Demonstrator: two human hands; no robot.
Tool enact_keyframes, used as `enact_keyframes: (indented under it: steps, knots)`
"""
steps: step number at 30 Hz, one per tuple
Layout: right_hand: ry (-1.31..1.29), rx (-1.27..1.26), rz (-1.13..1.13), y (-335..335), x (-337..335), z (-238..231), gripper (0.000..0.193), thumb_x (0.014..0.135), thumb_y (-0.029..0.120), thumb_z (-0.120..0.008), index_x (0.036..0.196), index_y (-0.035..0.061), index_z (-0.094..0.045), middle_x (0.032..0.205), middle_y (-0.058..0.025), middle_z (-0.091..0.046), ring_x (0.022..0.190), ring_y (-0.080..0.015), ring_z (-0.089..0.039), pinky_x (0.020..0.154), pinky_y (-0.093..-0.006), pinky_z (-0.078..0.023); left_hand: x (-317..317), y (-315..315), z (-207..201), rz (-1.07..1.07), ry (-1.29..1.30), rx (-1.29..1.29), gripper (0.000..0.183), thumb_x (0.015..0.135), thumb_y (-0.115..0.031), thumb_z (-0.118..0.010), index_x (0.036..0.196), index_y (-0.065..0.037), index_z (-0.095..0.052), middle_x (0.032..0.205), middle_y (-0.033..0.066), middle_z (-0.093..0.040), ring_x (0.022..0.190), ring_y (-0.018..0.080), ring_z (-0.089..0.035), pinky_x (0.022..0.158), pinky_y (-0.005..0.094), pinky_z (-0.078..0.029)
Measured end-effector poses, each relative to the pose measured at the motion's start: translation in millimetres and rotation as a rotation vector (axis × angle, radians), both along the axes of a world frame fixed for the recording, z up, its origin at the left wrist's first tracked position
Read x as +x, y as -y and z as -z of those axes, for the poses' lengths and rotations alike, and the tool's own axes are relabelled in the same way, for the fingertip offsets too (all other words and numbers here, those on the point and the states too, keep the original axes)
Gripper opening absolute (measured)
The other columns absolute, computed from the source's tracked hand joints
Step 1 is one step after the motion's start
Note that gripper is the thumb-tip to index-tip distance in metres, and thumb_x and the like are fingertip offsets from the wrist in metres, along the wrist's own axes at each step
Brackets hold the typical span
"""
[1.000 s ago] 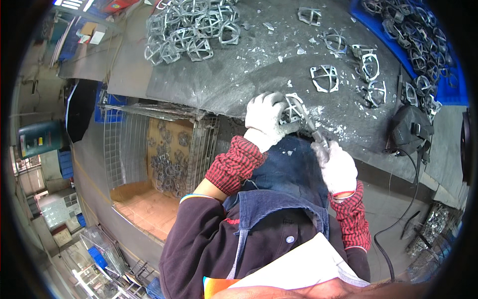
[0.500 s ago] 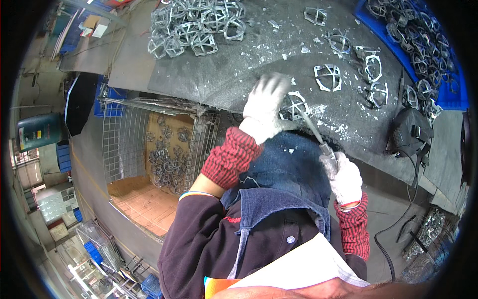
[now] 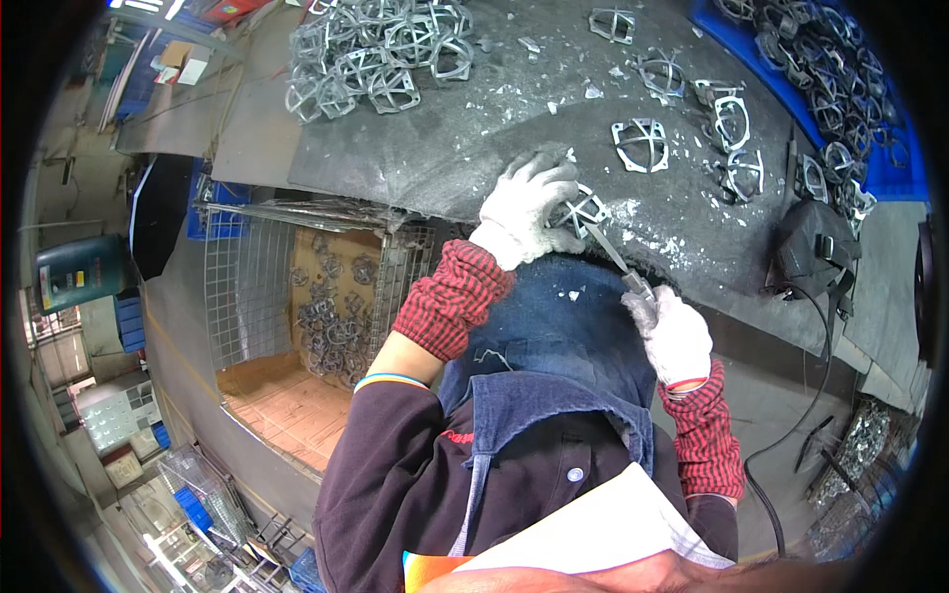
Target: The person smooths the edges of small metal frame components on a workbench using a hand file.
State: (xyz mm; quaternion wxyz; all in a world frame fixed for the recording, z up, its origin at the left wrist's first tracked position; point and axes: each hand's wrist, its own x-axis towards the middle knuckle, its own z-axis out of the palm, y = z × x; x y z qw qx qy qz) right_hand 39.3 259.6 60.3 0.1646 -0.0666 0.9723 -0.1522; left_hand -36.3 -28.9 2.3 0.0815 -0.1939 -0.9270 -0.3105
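Note:
My left hand (image 3: 532, 203), in a white glove, is closed on a small grey metal frame casting (image 3: 587, 206) with crossing ribs. It holds the casting at the near edge of the dark work table (image 3: 445, 148). My right hand (image 3: 675, 338), also gloved, grips the handle of a long, narrow metal file (image 3: 610, 249). The file slants up and left, its tip against or very close to the casting's near side. Under the left palm, part of the casting is hidden. Beyond my hands lies another frame casting (image 3: 641, 145), surrounded by pale metal flakes.
A heap of castings (image 3: 381, 54) sits at the far left of the table. More fill a blue tray (image 3: 895, 183) at the far right. A black pouch (image 3: 816, 247) with a cable rests by the right edge. Left of me stands a wire-mesh crate (image 3: 247, 296) lined with cardboard.
My left hand has come down and closed round the casting. My right hand has shifted slightly left and up with the file. The view has moved a little.

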Motion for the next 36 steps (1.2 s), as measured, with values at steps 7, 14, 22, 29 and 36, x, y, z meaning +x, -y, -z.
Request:
enact_keyframes:
  steps: [7, 14, 22, 29, 36]
  knots:
    - [0.136, -0.109, 0.026, -3, -16, -6, 0.056, 0.101, 0.059, -0.065, 0.107, 0.0036, -0.071, 0.091, -0.0266, -0.073, 0.090, -0.0483, -0.071, 0.078, -0.0546, -0.055, -2, 3, 3, -0.005, 0.057, -0.068, 0.071, 0.057, -0.042, -0.095, 0.119, -0.015, -0.076, 0.142, 0.0037, -0.069, 0.146, 0.0371, -0.051, 0.123, 0.0540, -0.039]
    - [0.657, -0.338, 0.297, -3, -31, -12, 0.059, 0.103, 0.061, -0.061, 0.105, 0.0027, -0.072, 0.077, -0.0173, -0.072, 0.070, -0.0311, -0.074, 0.071, -0.0443, -0.057, -7, 0, -2, 0.011, 0.039, -0.073, 0.067, 0.056, -0.044, -0.094, 0.113, -0.014, -0.077, 0.135, 0.0034, -0.073, 0.142, 0.0302, -0.055, 0.122, 0.0504, -0.040]
    - [0.141, 0.002, -0.139, -6, -31, -22, 0.059, 0.101, 0.061, -0.063, 0.102, 0.0033, -0.070, 0.092, -0.0272, -0.073, 0.092, -0.0493, -0.070, 0.077, -0.0550, -0.055, -29, -16, -63, 0.248, 0.092, -0.379, 0.040, 0.066, -0.033, -0.087, 0.096, -0.008, -0.077, 0.109, 0.0108, -0.077, 0.111, 0.0303, -0.071, 0.108, 0.0506, -0.049]
    - [-0.018, 0.322, -0.157, -47, -49, -29, 0.026, 0.100, 0.024, -0.065, 0.115, 0.0027, -0.069, 0.087, -0.0235, -0.072, 0.085, -0.0440, -0.071, 0.074, -0.0524, -0.055, -45, -100, -65, -0.109, 0.246, -0.010, 0.037, 0.089, -0.008, -0.059, 0.123, 0.007, -0.061, 0.096, 0.0272, -0.073, 0.092, 0.0450, -0.075, 0.080, 0.0516, -0.059]
    - [-0.076, -0.003, -0.206, -80, -66, -9, 0.036, 0.108, 0.029, -0.059, 0.115, -0.0041, -0.069, 0.091, -0.0247, -0.071, 0.081, -0.0384, -0.068, 0.075, -0.0436, -0.053, -64, -110, -52, 0.130, -0.020, -0.377, 0.029, 0.086, -0.010, -0.063, 0.112, 0.002, -0.067, 0.090, 0.0233, -0.074, 0.087, 0.0418, -0.075, 0.077, 0.0496, -0.060]
